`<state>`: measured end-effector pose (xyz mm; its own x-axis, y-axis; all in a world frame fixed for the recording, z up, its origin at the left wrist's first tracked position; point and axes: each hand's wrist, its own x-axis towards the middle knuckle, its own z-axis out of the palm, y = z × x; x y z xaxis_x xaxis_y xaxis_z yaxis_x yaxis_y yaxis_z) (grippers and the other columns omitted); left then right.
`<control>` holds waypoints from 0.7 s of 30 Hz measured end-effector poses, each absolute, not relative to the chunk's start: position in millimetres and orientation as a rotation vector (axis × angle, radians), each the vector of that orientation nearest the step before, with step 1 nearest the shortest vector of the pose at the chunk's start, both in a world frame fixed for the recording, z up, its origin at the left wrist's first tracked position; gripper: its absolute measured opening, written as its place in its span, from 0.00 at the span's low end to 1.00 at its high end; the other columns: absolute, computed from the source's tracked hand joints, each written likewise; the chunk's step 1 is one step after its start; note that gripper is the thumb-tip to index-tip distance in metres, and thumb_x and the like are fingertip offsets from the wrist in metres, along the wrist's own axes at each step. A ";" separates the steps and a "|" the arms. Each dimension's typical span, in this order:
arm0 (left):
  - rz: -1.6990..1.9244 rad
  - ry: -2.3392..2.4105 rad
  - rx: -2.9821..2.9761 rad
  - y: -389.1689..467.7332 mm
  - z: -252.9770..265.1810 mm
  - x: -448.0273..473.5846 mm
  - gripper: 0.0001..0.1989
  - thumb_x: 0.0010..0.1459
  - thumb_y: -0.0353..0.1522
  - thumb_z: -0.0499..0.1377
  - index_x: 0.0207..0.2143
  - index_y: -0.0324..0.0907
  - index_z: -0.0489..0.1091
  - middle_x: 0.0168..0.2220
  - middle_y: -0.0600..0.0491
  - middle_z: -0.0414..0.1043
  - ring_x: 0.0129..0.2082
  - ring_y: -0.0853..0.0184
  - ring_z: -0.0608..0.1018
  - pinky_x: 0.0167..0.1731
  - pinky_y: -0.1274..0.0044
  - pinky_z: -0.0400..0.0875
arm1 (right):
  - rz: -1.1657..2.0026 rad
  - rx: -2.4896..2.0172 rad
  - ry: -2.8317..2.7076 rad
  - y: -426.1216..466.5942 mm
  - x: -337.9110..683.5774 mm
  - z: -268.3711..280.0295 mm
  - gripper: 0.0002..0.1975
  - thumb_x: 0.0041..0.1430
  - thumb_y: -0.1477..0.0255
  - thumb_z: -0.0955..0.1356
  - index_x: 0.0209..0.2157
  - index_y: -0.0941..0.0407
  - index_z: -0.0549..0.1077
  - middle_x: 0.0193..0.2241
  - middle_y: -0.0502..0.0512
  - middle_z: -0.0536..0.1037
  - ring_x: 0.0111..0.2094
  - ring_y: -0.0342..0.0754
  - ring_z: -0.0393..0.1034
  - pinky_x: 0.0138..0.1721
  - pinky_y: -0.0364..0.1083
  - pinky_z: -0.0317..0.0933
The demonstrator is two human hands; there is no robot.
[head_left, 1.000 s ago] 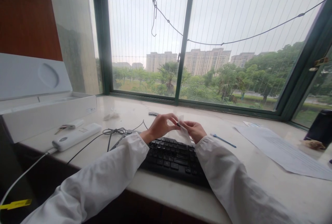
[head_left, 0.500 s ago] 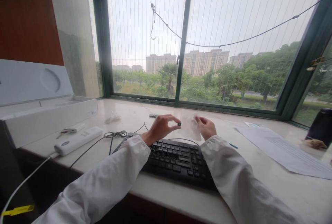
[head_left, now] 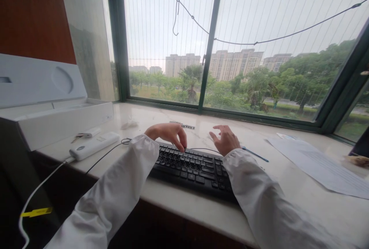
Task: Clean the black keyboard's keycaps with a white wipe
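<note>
The black keyboard (head_left: 184, 172) lies on the pale counter in front of me, with gaps in several rows where keys look lower or bare. My left hand (head_left: 170, 133) reaches down to its back rows, thumb and fingers pinched around a small black keycap mostly hidden by the fingertips. Over the keyboard's back right corner hovers my right hand (head_left: 226, 140), fingers spread and holding nothing. Behind the left hand lies a thin dark strip with pale marks (head_left: 187, 126). A slim blue stick-like tool (head_left: 256, 154) rests just right of my right hand.
At left stands an open white box (head_left: 66, 122). Near it lie a white power bank (head_left: 95, 146) with a white cable, keys (head_left: 86, 133) and a crumpled pale wrapper (head_left: 129, 124). Printed paper (head_left: 317, 168) spreads at right. A window (head_left: 201, 68) closes off the back.
My left hand has lowered the keycap from the air to the keyboard's back rows. My right hand has opened, and the thin pale sheet it held is out of its fingers.
</note>
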<state>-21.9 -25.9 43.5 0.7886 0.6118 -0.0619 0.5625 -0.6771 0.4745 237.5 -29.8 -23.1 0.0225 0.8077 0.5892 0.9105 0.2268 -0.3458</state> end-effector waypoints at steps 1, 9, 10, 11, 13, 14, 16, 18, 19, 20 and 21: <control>0.067 0.900 2.490 -26.5 43.5 -23.3 0.12 0.43 0.40 0.69 0.33 0.48 0.80 0.34 0.56 0.80 0.35 0.67 0.79 0.35 0.80 0.67 | -0.179 -1.557 -1.850 -31.2 234.3 -24.4 0.15 0.59 0.63 0.64 0.45 0.55 0.72 0.47 0.60 0.72 0.39 0.51 0.71 0.39 0.50 0.61; -0.047 0.994 2.447 -24.3 35.8 -22.2 0.12 0.36 0.38 0.71 0.28 0.49 0.80 0.28 0.58 0.80 0.29 0.68 0.78 0.28 0.81 0.65 | -0.035 -1.384 -2.137 -36.6 218.6 -35.6 0.09 0.59 0.66 0.65 0.37 0.54 0.75 0.41 0.56 0.73 0.34 0.46 0.70 0.39 0.46 0.61; -0.057 1.005 2.443 -24.7 35.7 -21.6 0.12 0.36 0.38 0.71 0.28 0.49 0.80 0.28 0.58 0.80 0.28 0.69 0.78 0.28 0.82 0.64 | -0.031 -1.376 -2.153 -36.9 218.2 -36.0 0.09 0.59 0.66 0.65 0.37 0.54 0.76 0.41 0.56 0.73 0.34 0.45 0.70 0.39 0.46 0.61; -0.064 1.022 2.448 -25.2 35.7 -21.0 0.12 0.35 0.38 0.71 0.28 0.49 0.80 0.28 0.58 0.80 0.28 0.69 0.78 0.27 0.82 0.64 | -0.032 -1.368 -2.166 -37.0 217.9 -36.2 0.09 0.59 0.66 0.65 0.36 0.53 0.76 0.40 0.55 0.73 0.34 0.45 0.70 0.39 0.46 0.61; -0.085 1.059 2.475 -26.1 35.4 -19.8 0.12 0.35 0.37 0.71 0.27 0.49 0.80 0.27 0.58 0.80 0.27 0.69 0.77 0.26 0.82 0.64 | -0.036 -1.351 -2.187 -37.2 217.7 -36.8 0.08 0.59 0.67 0.65 0.35 0.53 0.76 0.39 0.54 0.73 0.33 0.45 0.70 0.38 0.45 0.61; -0.094 1.074 2.488 -26.3 35.0 -19.1 0.11 0.35 0.37 0.71 0.27 0.49 0.80 0.27 0.58 0.79 0.27 0.69 0.77 0.26 0.82 0.64 | -0.038 -1.343 -2.195 -37.2 217.5 -37.2 0.08 0.59 0.67 0.65 0.35 0.53 0.76 0.39 0.54 0.74 0.33 0.44 0.70 0.38 0.45 0.61; -0.090 1.087 2.501 -26.2 33.6 -18.0 0.11 0.35 0.37 0.71 0.26 0.49 0.80 0.26 0.58 0.79 0.26 0.70 0.77 0.25 0.81 0.63 | -0.042 -1.326 -2.204 -37.3 216.7 -38.3 0.08 0.59 0.67 0.65 0.34 0.53 0.76 0.39 0.54 0.74 0.32 0.44 0.70 0.38 0.45 0.61; -0.058 1.080 2.495 -25.7 31.7 -17.2 0.11 0.34 0.36 0.71 0.25 0.48 0.80 0.24 0.58 0.79 0.24 0.70 0.76 0.24 0.81 0.63 | -0.045 -1.313 -2.210 -37.7 215.4 -39.3 0.08 0.59 0.68 0.65 0.33 0.53 0.77 0.39 0.54 0.74 0.32 0.44 0.70 0.37 0.45 0.61; -0.038 1.075 2.488 -25.4 30.7 -16.9 0.10 0.33 0.36 0.71 0.24 0.48 0.80 0.23 0.58 0.78 0.24 0.70 0.76 0.24 0.81 0.63 | -0.045 -1.308 -2.212 -38.2 214.5 -39.6 0.08 0.58 0.68 0.66 0.33 0.53 0.77 0.39 0.54 0.75 0.31 0.44 0.70 0.37 0.45 0.61; -0.023 1.070 2.482 -25.1 29.8 -16.8 0.10 0.32 0.35 0.72 0.24 0.48 0.80 0.22 0.58 0.78 0.23 0.70 0.76 0.23 0.81 0.63 | -0.044 -1.303 -2.216 -39.0 213.3 -39.7 0.08 0.58 0.68 0.66 0.33 0.53 0.77 0.39 0.54 0.75 0.31 0.44 0.70 0.37 0.44 0.61; -0.012 1.066 2.479 -24.7 29.0 -16.7 0.10 0.32 0.35 0.72 0.23 0.48 0.80 0.22 0.58 0.77 0.22 0.70 0.75 0.23 0.81 0.63 | -0.042 -1.297 -2.220 -40.1 212.0 -39.4 0.07 0.58 0.69 0.66 0.33 0.54 0.77 0.39 0.54 0.75 0.31 0.44 0.70 0.37 0.44 0.61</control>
<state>-16.7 -24.7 29.0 0.7029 0.6888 -0.1774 0.6928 -0.6064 0.3903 212.0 -40.1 -39.4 -0.3736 0.7930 0.4812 0.8108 0.5312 -0.2459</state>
